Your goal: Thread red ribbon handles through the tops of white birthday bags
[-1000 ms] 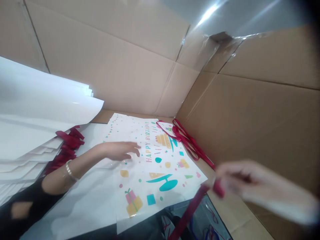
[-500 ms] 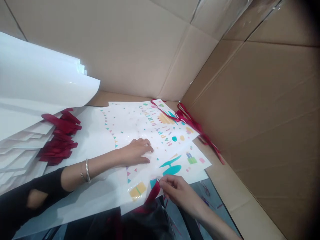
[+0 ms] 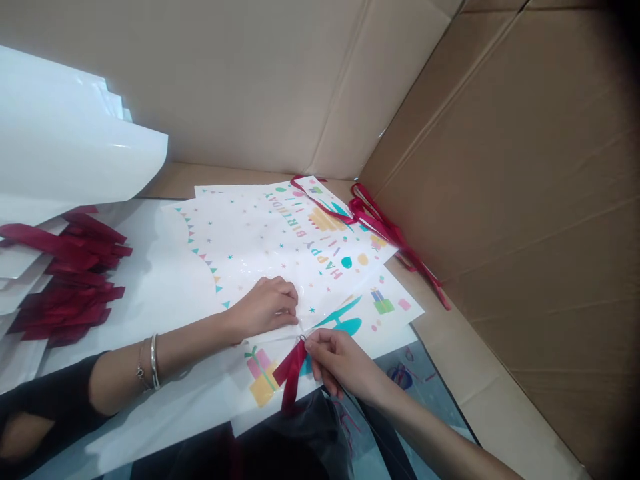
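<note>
A white sheet point(image 3: 250, 233) printed with "HAPPY BIRTHDAY", flags, balloons and presents lies in front of me, overlapping another printed piece. My left hand point(image 3: 273, 305) rests on it with fingers curled in; whatever they pinch is hidden. Just beside it, my right hand point(image 3: 333, 357) is closed in a pinch at the top of a short dark red ribbon point(image 3: 293, 377), where a small loop shows at the fingertips. The ribbon's two tails hang over the near part of the print, by the yellow and pink presents.
Stacked white sheets point(image 3: 60, 133) bulge up at the left, with a bunch of dark red ribbon pieces point(image 3: 75, 280) beside them. Long red ribbons point(image 3: 395, 240) lie at the far right edge. Cardboard walls point(image 3: 525, 200) enclose the back and right.
My left hand has curled its fingers and come close to my right hand. The right hand has moved slightly left and up with the ribbon, whose two tails now show. The view has shifted a little.
</note>
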The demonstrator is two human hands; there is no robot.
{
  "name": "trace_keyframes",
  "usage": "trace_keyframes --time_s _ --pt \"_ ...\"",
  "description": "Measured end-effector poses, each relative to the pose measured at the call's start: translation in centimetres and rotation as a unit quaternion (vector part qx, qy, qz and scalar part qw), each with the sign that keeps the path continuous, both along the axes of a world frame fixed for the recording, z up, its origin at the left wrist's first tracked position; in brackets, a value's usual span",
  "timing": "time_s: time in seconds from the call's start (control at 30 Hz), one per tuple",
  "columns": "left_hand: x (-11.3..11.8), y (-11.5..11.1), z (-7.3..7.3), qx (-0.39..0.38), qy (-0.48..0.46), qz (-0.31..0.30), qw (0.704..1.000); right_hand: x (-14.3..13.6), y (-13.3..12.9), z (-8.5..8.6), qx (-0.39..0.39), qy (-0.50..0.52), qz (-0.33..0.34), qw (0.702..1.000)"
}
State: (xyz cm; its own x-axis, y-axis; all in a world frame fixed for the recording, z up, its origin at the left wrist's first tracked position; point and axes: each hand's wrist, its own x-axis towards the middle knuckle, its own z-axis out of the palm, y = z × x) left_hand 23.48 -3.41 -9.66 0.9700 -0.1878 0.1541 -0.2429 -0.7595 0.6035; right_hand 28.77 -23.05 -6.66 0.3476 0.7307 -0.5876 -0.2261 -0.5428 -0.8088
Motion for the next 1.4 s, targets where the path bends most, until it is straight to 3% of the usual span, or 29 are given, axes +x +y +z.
trace_keyframes --time_s 0.13,0.5,0.93,1.13,1.4 --pt "0.3 0.3 -0.4 0.042 -0.052 -0.063 0.996 0.2 0.2 -0.2 0.017 0.013 -0.005 1.000" --pt "0.2 0.2 0.1 0.056 -0.129 -0.110 0.984 0.5 0.3 0.1 0.020 0.025 -0.017 0.999" --pt "0.0 0.0 0.0 0.043 -0.143 -0.122 0.981 0.4 0.6 0.2 0.000 0.033 -0.030 0.999" --pt "-0.2 -0.2 0.3 0.060 -0.125 -0.125 0.982 0.2 0.3 -0.7 0.020 0.009 -0.054 0.998" --pt "-0.4 -0.2 0.6 0.086 -0.108 -0.128 0.982 0.5 0.0 -0.8 -0.003 -0.017 -0.023 1.000"
